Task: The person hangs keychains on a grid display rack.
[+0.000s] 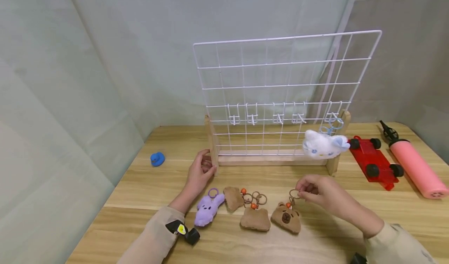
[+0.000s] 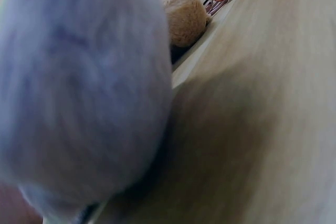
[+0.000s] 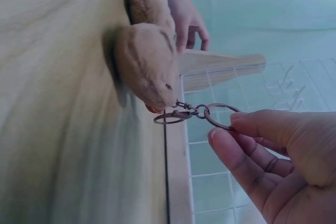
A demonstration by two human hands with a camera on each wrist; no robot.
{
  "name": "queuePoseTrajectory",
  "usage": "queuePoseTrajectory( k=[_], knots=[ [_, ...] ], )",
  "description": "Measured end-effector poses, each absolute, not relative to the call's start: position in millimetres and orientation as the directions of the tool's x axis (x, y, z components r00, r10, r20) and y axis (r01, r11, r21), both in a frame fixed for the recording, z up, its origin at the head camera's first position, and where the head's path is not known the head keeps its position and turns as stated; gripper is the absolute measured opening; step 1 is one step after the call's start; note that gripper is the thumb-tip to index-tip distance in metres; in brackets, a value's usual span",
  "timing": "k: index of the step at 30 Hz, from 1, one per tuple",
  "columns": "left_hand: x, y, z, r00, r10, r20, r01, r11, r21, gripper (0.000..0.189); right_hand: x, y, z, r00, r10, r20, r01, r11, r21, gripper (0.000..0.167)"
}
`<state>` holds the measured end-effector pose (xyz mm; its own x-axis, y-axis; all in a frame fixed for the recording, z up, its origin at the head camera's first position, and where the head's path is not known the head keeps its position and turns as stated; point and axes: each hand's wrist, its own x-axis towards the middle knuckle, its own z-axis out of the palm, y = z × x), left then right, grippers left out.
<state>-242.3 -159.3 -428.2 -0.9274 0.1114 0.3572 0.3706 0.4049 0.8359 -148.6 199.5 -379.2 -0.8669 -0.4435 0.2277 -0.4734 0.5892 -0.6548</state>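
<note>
Beige sleeves (image 1: pixel 151 236) lead down to both your hands over the wood-grained bench (image 1: pixel 315 236). In the head view, your left hand (image 1: pixel 200 172) curls narrowly round the wooden upright (image 1: pixel 211 143) of a white wire rack (image 1: pixel 287 37), which stands near the far edge. Your right hand (image 1: pixel 324 192) pinches the metal ring (image 1: pixel 294 194) of a brown, bear-faced plush keychain (image 1: pixel 287 219); its rounded body lies toward the near edge, just left of your fingertips. Between it and your left arm lie two more brown plushes (image 1: pixel 255 219) and a lavender one (image 1: pixel 207 211).

From the left wrist, lavender fuzz fills the left side, blurred, with brown plush beyond; you cannot tell that hand's grip there.

In the right wrist view, your thumb and forefinger nearly meet on the thin round ring, its small links running to the soft brown body and orange bead (image 3: pixel 153 110).
</note>
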Motion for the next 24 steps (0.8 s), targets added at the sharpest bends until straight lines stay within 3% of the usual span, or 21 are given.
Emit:
queuePoseTrajectory(
  k=[8, 24],
  knots=[
    [-227.5, -154.4, -407.6, -0.928, 0.122, 0.351, 0.369, 0.418, 0.830, 0.053, -147.3, 202.5, -363.8, -0.861, -0.446, 0.242, -0.482, 0.570, -0.665, 0.007],
    [-228.7, -153.7, -408.9, -0.935, 0.108, 0.338, 0.351, 0.427, 0.833, 0.054, -153.7, 213.3, -323.8, -0.817, -0.421, 0.393, -0.574, 0.649, -0.499, 0.018]
  ],
)
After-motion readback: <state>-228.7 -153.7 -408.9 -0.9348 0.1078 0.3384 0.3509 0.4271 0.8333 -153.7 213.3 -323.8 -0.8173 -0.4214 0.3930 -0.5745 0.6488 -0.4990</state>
